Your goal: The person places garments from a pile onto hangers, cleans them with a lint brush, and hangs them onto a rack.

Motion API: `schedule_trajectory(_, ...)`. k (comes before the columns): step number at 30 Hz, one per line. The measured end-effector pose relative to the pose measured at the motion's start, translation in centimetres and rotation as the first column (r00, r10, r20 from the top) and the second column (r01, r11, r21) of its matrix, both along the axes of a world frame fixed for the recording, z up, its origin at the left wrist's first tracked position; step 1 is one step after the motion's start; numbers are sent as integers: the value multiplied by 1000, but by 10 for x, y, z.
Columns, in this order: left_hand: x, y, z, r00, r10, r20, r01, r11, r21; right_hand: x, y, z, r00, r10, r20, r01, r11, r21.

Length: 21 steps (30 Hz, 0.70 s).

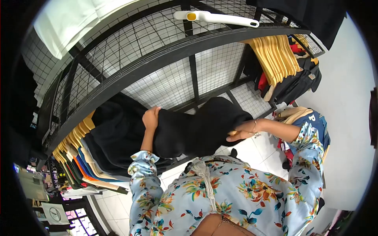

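A black garment stretches between my two hands in front of my body. My left hand is closed on its left part, beside the dark clothes on the rack. At the garment's right end, my right hand is closed around a light wooden piece that looks like part of a hanger. Black cloth hides the rest of that piece. The fingers of my right hand are partly covered by the garment.
A black metal rack with a wire-mesh shelf curves across the front. On the shelf lies a white handheld device. Wooden hangers hang at right, above folded clothes. Several coloured garments hang at left.
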<state>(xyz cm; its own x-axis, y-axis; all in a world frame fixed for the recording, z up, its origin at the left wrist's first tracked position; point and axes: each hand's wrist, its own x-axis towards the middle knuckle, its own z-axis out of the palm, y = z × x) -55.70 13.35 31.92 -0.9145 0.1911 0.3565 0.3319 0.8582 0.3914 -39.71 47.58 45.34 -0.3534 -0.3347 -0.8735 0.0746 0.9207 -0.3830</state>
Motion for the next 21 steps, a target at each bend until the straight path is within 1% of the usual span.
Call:
schedule_trajectory(1,-5,3,-3,990,-131,61,131,991,8,-1,-1,0,999,23,45,-21,999,-42)
schedule_trajectory(2,-5,10,6,958,-261,115,260,965,23,-1,0,-3,999,22,38,-20,999,-42)
schedule_trajectory(3,-6,17,16,833,-465,298,396,879,265,1,0,-7,998,0,65,6,996,-86)
schedule_trajectory(4,-4,25,24,628,-664,405,445,734,513,3,1,-12,995,-23,95,35,991,-129)
schedule_trajectory(5,12,35,41,389,-799,459,440,599,669,4,3,-16,991,-46,129,68,983,-170)
schedule_trajectory(6,35,42,57,120,-886,449,374,459,806,5,5,-18,990,-55,130,77,983,-168)
schedule_trajectory(7,59,49,74,250,-801,544,637,559,530,6,8,-21,982,-121,146,148,969,-196)
schedule_trajectory(8,81,56,80,407,-714,570,790,588,172,8,11,-23,969,-184,165,218,950,-221)
schedule_trajectory(9,93,63,69,399,-719,569,794,582,179,10,14,-26,952,-246,184,287,926,-247)
schedule_trajectory(10,103,68,55,449,-724,523,828,557,61,11,20,-29,949,-253,186,295,924,-245)
schedule_trajectory(11,111,69,45,493,-732,471,846,529,-64,11,28,-32,922,-345,174,386,850,-358)
schedule_trajectory(12,118,67,42,484,-736,474,853,518,-67,10,37,-34,883,-436,172,463,753,-467)
schedule_trajectory(13,125,65,40,492,-760,426,834,552,21,8,41,-29,833,-523,181,523,635,-568)
schedule_trajectory(14,132,63,38,500,-779,377,810,575,116,7,51,-17,824,-535,184,534,626,-568)
schedule_trajectory(15,139,59,34,488,-786,381,817,564,118,8,58,16,767,-615,181,591,569,-572)
schedule_trajectory(16,144,51,29,512,-752,414,790,602,116,11,63,34,705,-686,177,640,509,-576)
schedule_trajectory(17,146,43,26,539,-714,446,759,642,111,16,65,35,701,-690,178,643,504,-576)
schedule_trajectory(18,147,39,26,569,-672,474,722,684,103,23,68,35,708,-701,89,586,512,-628)
schedule_trajectory(19,147,37,26,573,-670,471,719,687,102,29,69,33,708,-706,-2,521,525,-673)
schedule_trajectory(20,149,35,31,612,-654,445,684,720,119,34,67,31,701,-708,-89,453,538,-711)
schedule_trajectory(21,152,33,37,649,-635,420,647,751,136,38,60,29,705,-704,-89,449,539,-713)
